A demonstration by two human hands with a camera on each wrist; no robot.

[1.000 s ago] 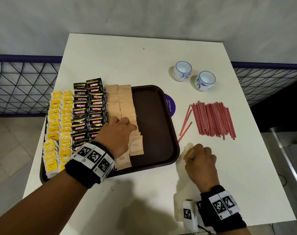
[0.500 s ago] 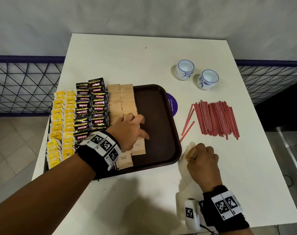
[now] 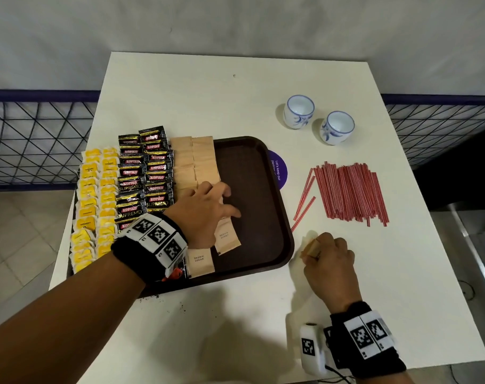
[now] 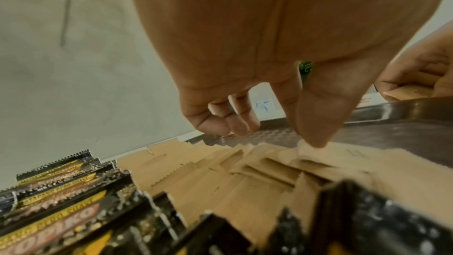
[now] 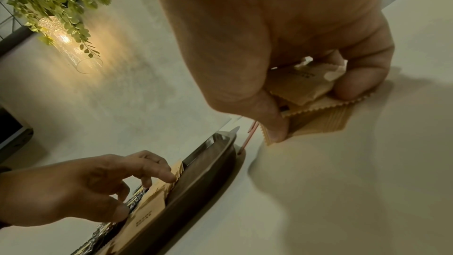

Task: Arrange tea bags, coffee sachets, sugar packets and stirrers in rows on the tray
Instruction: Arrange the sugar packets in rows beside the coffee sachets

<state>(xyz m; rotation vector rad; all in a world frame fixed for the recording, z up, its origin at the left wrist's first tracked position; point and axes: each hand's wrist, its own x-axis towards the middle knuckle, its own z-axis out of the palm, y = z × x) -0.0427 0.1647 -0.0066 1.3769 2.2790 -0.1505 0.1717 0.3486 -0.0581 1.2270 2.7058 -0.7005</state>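
The dark brown tray carries rows of yellow tea bags, black coffee sachets and brown sugar packets. My left hand lies over the right-hand sugar row with fingers spread. Its thumb presses a sugar packet flat. Just right of the tray's near corner, my right hand rests on the table and grips a small stack of sugar packets, also clear in the right wrist view. The red stirrers lie in a loose pile on the table.
Two blue-and-white cups stand at the back right. A purple sticker peeks out from under the tray's right edge. Three stray stirrers lie between tray and pile. The tray's right half is bare.
My left hand has slid a little farther along the sugar row and spread its fingers. The right hand has kept still with its stack.
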